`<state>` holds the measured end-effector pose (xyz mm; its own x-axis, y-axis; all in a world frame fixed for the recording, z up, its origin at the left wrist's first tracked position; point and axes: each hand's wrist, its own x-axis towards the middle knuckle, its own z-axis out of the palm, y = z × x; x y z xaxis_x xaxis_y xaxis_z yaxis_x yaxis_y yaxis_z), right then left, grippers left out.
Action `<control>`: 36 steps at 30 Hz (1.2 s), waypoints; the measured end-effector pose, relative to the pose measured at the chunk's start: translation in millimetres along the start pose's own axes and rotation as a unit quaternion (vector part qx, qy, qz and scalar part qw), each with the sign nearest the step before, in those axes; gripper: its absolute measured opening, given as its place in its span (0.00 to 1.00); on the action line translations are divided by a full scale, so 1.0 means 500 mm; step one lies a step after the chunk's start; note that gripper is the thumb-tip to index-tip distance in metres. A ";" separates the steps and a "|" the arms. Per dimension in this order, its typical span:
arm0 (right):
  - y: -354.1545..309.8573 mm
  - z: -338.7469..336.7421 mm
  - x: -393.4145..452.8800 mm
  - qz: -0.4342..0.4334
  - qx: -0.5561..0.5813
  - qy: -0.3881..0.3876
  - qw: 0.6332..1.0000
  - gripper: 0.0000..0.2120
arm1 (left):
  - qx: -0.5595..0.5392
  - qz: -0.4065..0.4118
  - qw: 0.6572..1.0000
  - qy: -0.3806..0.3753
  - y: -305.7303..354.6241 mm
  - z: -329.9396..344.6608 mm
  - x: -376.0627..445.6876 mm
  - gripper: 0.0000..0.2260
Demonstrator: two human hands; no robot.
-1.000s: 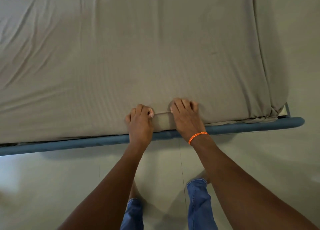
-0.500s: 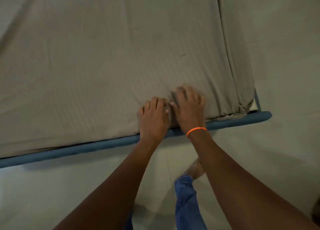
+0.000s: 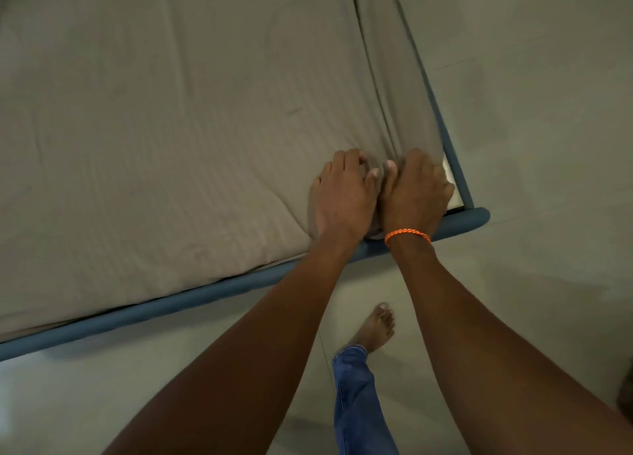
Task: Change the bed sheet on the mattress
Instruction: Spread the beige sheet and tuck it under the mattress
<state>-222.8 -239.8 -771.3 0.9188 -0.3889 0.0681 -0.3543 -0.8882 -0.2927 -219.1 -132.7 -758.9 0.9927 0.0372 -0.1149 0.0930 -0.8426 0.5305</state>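
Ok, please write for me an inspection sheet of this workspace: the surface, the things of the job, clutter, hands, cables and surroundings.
Surface: mattress, covered by the sheet, on a blue bed frame; a pale strip shows at the near right corner.
Job's things: grey-beige striped bed sheet, lightly wrinkled, bunched into folds at the near right corner.
Clutter: nothing seen.
Hands: left hand and right hand side by side at that corner, fingers curled into the bunched sheet; orange bracelet on the right wrist.
Cables: nothing seen.
Surroundings: pale floor; a bare foot and a blue jeans leg beside the bed.
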 end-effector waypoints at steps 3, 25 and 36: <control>0.029 -0.015 0.028 -0.073 0.024 -0.039 0.996 0.15 | -0.015 -0.042 0.999 0.004 0.054 0.013 0.022 0.12; 0.139 -0.021 0.083 0.117 0.286 -0.192 0.932 0.22 | 0.116 -0.108 0.987 -0.017 0.188 0.085 0.081 0.17; 0.182 -0.044 0.152 -0.004 0.249 -0.120 0.961 0.16 | 0.140 0.102 0.985 0.014 0.190 0.063 0.089 0.13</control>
<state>-188.9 -355.6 -771.5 0.9559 -0.2624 -0.1319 -0.2746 -0.6397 -0.7179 -168.5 -228.1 -740.1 0.9905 -0.1375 -0.0046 -0.1304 -0.9489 0.2874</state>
